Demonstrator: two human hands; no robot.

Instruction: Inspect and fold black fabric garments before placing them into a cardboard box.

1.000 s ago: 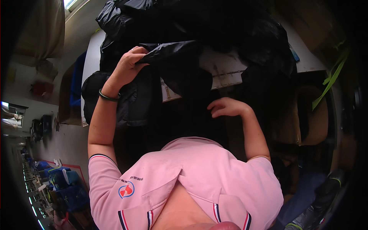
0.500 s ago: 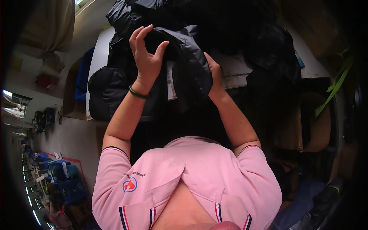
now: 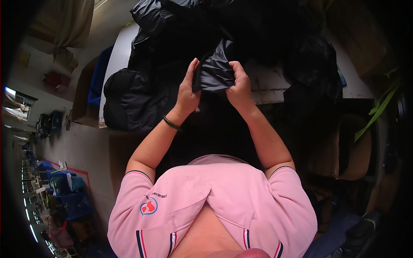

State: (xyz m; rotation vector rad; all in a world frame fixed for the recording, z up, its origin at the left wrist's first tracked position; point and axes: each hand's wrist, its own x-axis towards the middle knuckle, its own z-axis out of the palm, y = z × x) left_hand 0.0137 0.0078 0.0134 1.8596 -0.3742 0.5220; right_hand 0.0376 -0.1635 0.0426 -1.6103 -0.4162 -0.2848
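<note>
While both hands grip it, left hand [image 3: 187, 92] and right hand [image 3: 239, 86] pinch the black garment [image 3: 216, 71].

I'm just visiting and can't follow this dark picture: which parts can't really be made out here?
- Head view: the black garment both hands grip merges into the dark pile; its kind and full shape are unclear.
- Left hand: fingertips hidden behind the fabric fold.
- Right hand: fingertips tucked under the fabric.
- White table: mostly covered by garments.
- Right side: too dark to identify.
</note>
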